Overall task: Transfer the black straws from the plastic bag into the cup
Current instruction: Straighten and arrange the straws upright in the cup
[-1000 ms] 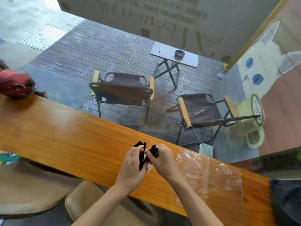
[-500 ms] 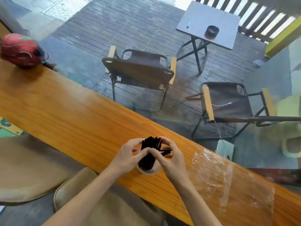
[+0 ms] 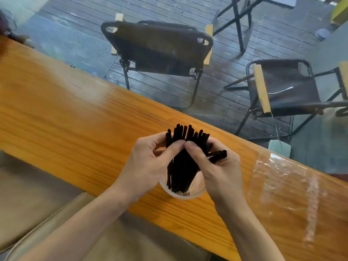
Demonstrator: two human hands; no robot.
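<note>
A bunch of black straws (image 3: 181,166) stands in a clear plastic cup (image 3: 181,194) on the orange wooden counter (image 3: 66,117). My left hand (image 3: 148,164) curls round the bunch from the left, thumb and fingers on the straws. My right hand (image 3: 216,166) grips the bunch from the right and also holds a few straws (image 3: 219,155) that stick out sideways to the right. The straw tops fan out above my fingers. The clear plastic bag (image 3: 284,187) lies flat on the counter to the right of my right hand.
Past the counter's far edge, through glass, are two folding chairs (image 3: 160,48) and a folding table's legs (image 3: 239,25) on a wooden deck. A tan padded seat (image 3: 37,200) sits below the counter's near edge.
The view has tilted down and come closer. The straw bunch now stands deeper in the cup, and both hands have closed in round it.
</note>
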